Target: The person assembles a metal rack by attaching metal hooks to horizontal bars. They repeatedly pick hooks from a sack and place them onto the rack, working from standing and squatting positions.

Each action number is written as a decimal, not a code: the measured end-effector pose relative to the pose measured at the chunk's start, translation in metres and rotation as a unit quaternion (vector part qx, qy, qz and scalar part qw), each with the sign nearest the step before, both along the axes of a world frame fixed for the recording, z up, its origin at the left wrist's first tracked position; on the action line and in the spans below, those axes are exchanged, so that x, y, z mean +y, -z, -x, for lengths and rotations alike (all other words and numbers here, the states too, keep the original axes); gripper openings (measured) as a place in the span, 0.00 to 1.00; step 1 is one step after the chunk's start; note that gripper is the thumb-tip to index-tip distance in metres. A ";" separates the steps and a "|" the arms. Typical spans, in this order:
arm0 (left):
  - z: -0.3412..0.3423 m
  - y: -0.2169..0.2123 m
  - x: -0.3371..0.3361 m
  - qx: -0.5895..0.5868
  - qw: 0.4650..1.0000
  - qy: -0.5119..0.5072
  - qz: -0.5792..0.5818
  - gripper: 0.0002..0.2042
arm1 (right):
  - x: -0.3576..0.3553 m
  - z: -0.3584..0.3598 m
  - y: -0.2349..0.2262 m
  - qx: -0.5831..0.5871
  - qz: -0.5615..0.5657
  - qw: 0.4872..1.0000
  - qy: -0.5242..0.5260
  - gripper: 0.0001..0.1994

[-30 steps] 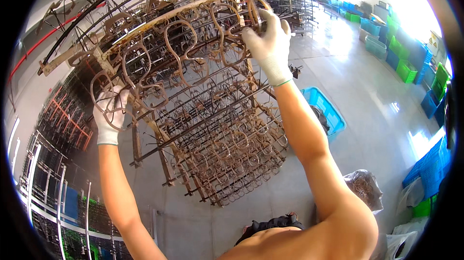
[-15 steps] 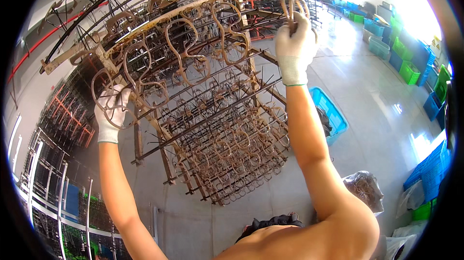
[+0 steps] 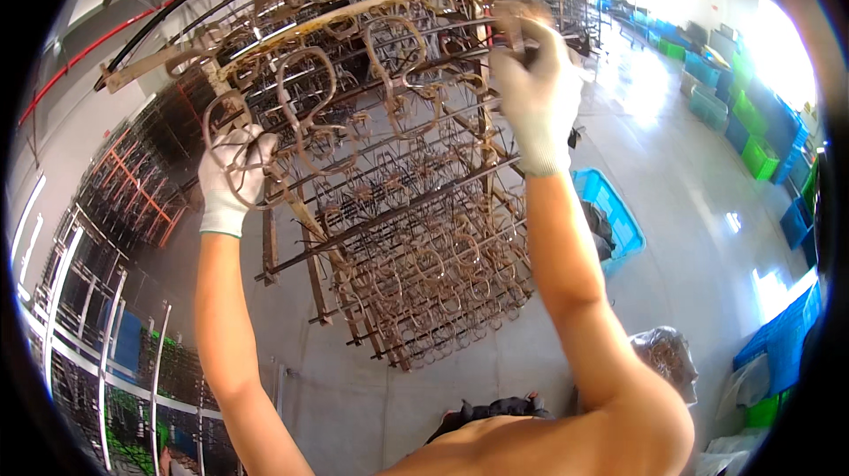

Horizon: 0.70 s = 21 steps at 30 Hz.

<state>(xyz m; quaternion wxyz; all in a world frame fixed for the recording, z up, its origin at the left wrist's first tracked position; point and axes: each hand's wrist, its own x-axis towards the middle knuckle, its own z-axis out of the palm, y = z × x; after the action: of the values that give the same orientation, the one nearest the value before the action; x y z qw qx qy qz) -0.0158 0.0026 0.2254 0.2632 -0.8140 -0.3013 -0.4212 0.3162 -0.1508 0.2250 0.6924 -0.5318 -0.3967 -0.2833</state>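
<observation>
My left hand (image 3: pixel 232 177), in a white knit glove, is closed at the left end of a metal rack (image 3: pixel 345 0). Its fingers grip a brown eyeglass frame (image 3: pixel 209 125), whose rims loop in front of the glove. Another brown eyeglass frame (image 3: pixel 522 7) is pinched in my gloved right hand (image 3: pixel 538 100), raised at the rack's right end; both are smeared by motion. Between my hands, more brown eyeglass frames, such as one eyeglass frame (image 3: pixel 281 87) close to my left hand, hang from the rack's upper bar. Several rows of similar frames fill the tiers below.
Dark bars and thin prongs stick out around the rack. A blue crate (image 3: pixel 630 226) with dark contents stands on the floor at right, near a clear plastic bag (image 3: pixel 663 357). White metal racking (image 3: pixel 102 343) stands at left. Blue and green crates (image 3: pixel 759 156) line the right wall.
The rack and my left hand have shifted right in the view. My right hand has moved slightly down, and the eyeglass frame in it has become blurred. Both hands keep their grip.
</observation>
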 end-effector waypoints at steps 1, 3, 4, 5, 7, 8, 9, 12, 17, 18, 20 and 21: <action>0.003 0.006 0.003 -0.013 0.999 -0.001 0.030 0.15 | -0.004 0.016 0.006 -0.011 0.009 1.000 0.000 0.17; 0.008 0.001 0.012 0.021 0.998 -0.026 0.048 0.14 | -0.004 0.042 0.003 -0.052 0.004 0.999 0.005 0.21; 0.010 0.007 0.029 -0.087 0.979 0.139 0.121 0.13 | 0.002 0.064 0.002 -0.099 0.023 0.995 0.014 0.22; 0.019 0.019 0.051 -0.157 0.942 0.227 0.191 0.12 | 0.011 0.086 0.003 -0.101 0.044 0.994 -0.011 0.24; 0.033 0.034 0.072 -0.276 0.845 0.350 0.296 0.10 | 0.027 0.121 0.006 -0.083 0.066 0.992 -0.069 0.26; 0.026 0.031 0.064 -0.335 0.774 0.398 0.361 0.09 | 0.028 0.130 0.005 -0.064 0.065 0.991 -0.094 0.27; 0.020 0.028 0.060 -0.411 0.671 0.446 0.427 0.08 | 0.028 0.125 0.003 -0.063 0.067 0.992 -0.092 0.25; 0.009 0.022 0.050 -0.130 0.968 0.143 0.157 0.10 | 0.020 0.085 0.006 -0.037 0.034 0.998 -0.025 0.20; 0.006 0.005 0.012 -0.026 0.993 -0.051 -0.099 0.13 | -0.002 0.125 -0.004 0.064 0.074 0.983 -0.159 0.18; 0.007 0.004 0.011 -0.016 0.995 -0.049 -0.088 0.12 | 0.008 0.149 0.000 0.040 0.076 0.977 -0.194 0.18; 0.008 0.012 0.024 -0.044 0.999 0.004 -0.031 0.11 | 0.028 0.186 0.007 -0.106 0.038 0.990 -0.087 0.21; 0.008 0.024 0.048 -0.077 0.996 0.052 0.014 0.11 | 0.028 0.203 0.007 -0.129 0.023 0.988 -0.082 0.22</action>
<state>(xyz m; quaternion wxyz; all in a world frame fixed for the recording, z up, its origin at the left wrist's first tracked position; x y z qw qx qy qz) -0.0236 0.0508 0.2019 0.2051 -0.7975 -0.2835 -0.4914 0.1135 -0.1226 0.2176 0.6438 -0.4720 -0.5318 -0.2826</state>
